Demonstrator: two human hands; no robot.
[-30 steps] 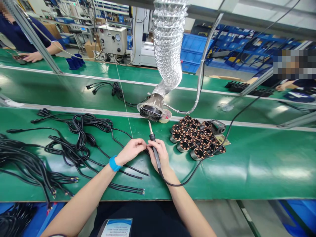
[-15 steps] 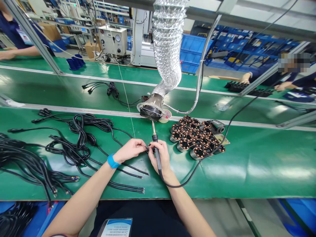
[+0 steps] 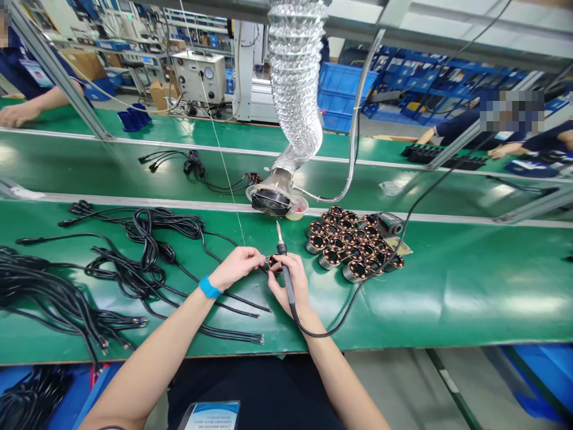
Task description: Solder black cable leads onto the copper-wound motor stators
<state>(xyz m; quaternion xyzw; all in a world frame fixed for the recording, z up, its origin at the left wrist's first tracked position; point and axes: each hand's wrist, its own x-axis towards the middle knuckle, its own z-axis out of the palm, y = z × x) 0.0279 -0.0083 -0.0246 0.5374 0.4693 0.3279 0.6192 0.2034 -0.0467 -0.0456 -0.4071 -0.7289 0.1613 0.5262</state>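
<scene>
My right hand [image 3: 296, 280] is closed around a soldering iron [image 3: 287, 280], whose metal tip points away from me toward the fume fan. Its fingers also steady a small copper-wound stator [image 3: 273, 263], partly hidden behind them. With thumb and forefinger pinched, my left hand [image 3: 238, 267] holds a thin wire at the stator's left side; the exact contact is too small to make out. Beside the left wrist, black cables [image 3: 242, 307] lie with their stripped ends toward me. A group of copper-wound stators [image 3: 331, 258] stands to the right of my hands.
A fume extractor fan [image 3: 271, 203] hangs ahead on a foil duct [image 3: 298, 89], near a tape roll [image 3: 298, 208]. Bundled black cables [image 3: 49, 292] cover the bench's left. The iron's cord [image 3: 344, 319] loops rightward. Co-workers' hands [image 3: 20, 113] are at the far bench.
The view has shifted slightly. The stator between my hands is turned and shows more of its copper windings. My left hand has stayed pinched beside it, and the iron remains in my right hand.
</scene>
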